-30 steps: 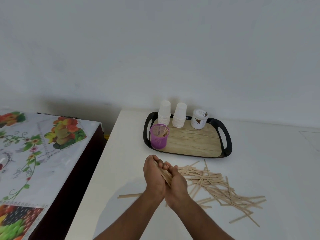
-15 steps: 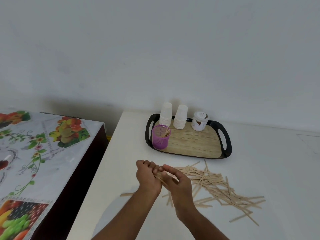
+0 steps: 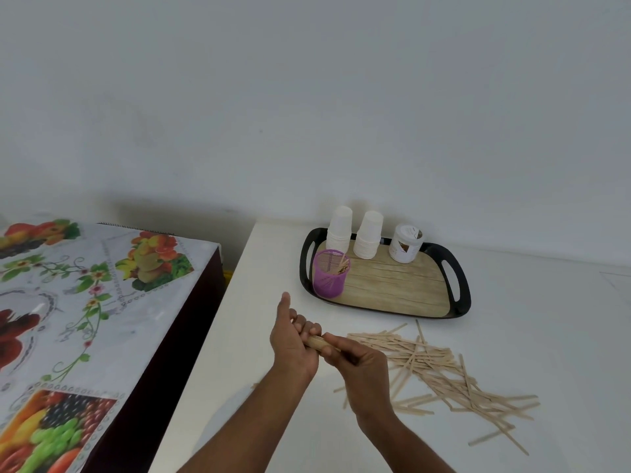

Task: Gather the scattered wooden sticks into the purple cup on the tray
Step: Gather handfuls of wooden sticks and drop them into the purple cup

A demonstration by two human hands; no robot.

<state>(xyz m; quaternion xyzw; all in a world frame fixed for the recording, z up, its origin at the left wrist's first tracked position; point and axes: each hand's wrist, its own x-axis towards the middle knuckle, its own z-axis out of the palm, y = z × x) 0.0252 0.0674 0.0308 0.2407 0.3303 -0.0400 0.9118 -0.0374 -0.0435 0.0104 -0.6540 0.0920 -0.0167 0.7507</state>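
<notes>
A bundle of wooden sticks (image 3: 316,342) lies between my two hands above the white table. My left hand (image 3: 292,339) curls its fingers round one end, thumb raised. My right hand (image 3: 358,361) grips the other end. Many loose wooden sticks (image 3: 440,373) lie scattered on the table to the right of my hands. The purple mesh cup (image 3: 329,274) stands at the near left corner of the tray (image 3: 457,303), with a few sticks inside it. The cup is beyond my hands, a short way off.
Two stacks of white paper cups (image 3: 368,240) and a white jar (image 3: 405,243) stand at the back of the tray. A lower table with a fruit-print cloth (image 3: 85,302) stands to the left, past a dark gap. A wall rises close behind.
My hands have turned from a cupped, pressed-together hold to a side-by-side grip on the bundle. The bundle now lies roughly level. My left thumb has lifted.
</notes>
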